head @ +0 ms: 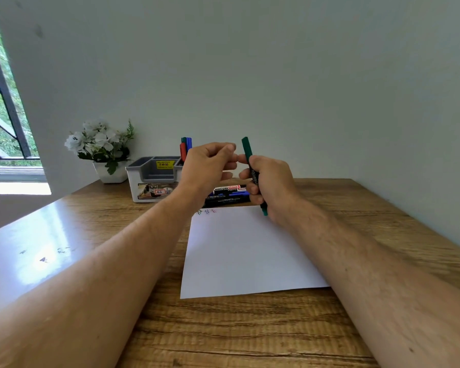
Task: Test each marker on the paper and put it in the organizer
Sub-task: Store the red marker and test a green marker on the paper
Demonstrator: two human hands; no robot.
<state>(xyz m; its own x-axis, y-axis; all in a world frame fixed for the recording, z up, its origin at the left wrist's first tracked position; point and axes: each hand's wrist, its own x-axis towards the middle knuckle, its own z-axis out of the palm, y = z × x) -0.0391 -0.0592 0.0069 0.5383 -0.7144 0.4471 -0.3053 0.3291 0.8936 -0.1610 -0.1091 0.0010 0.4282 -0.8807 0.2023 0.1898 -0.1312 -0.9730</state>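
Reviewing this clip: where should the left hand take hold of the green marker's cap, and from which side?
Pinch the top end of the green marker, which juts above the right hand gripping its barrel. Come in from the marker's left, where the left hand hovers with curled fingers. The marker stands nearly upright, so a straight upward pull along its axis seems likeliest to free the cap.

Paper on table; loose markers behind paper; organizer left of markers; plant further left.

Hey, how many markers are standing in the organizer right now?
3: a green, a blue and a red marker, bunched upright in the organizer at its right end. The left hand may hide more.
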